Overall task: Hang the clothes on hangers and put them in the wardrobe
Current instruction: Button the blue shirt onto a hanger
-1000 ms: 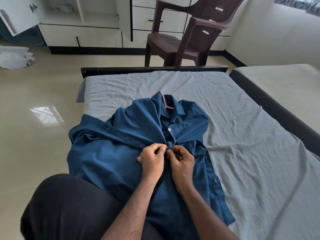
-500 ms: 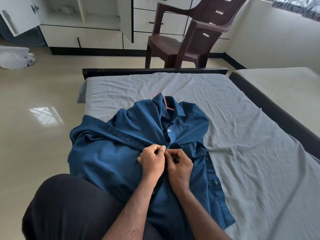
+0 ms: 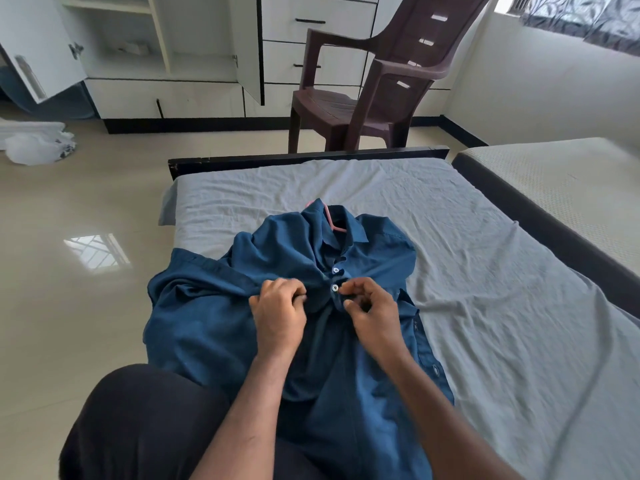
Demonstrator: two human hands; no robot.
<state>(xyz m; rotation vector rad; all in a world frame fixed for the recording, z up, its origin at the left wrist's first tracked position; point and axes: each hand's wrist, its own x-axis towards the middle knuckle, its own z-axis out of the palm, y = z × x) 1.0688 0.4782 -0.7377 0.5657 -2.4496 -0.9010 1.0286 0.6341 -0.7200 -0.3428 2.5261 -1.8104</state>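
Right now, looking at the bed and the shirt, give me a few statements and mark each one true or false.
1. The blue shirt lies on the bed. True.
2. A pink hanger shows at the collar. True.
3. No shirt buttons are fastened. False: two white buttons near the collar are done up.
4. The right hand rests on the brown chair. False: it is at the shirt's placket, beside the left hand.
5. The wardrobe doors are closed. False: one stands open.
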